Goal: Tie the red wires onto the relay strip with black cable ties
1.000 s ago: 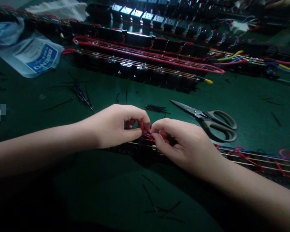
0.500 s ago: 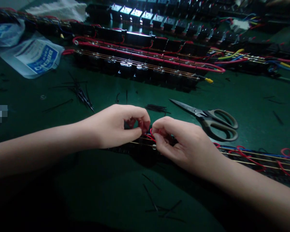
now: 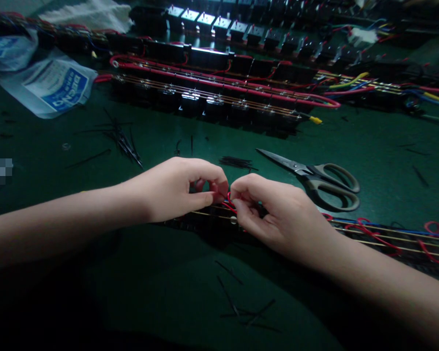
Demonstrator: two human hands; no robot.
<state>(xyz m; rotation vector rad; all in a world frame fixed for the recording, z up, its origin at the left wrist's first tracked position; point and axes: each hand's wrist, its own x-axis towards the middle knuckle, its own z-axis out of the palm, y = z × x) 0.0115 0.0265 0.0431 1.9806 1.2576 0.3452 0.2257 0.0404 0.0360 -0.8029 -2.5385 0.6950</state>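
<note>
Pinching left hand: the bare left hand [image 3: 179,190] arches over a long black strip with brass-coloured rails [image 3: 409,250], thumb and forefinger narrowly apart or touching; I cannot tell what sits between them.
Right hand: the bare right hand [image 3: 278,207] faces it just beside, thumb and forefinger drawn close at a thin, looped red wire [image 3: 229,207]; whether they grip it is hidden.
Strip: lying across the dark green tabletop [image 3: 388,161], under both hands and out past the right wrist, where more red loops and a blue wire show.
Scissors: metal-bladed scissors with dark, grey-edged handles [image 3: 309,178], beyond the right hand, tips pointing left.
Slim black strands: one neat bundle [image 3: 236,162] beyond the fingertips, a looser heap [image 3: 122,141] past the left wrist.
Bag: clear plastic with blue-and-white print [image 3: 54,87], far left.
</note>
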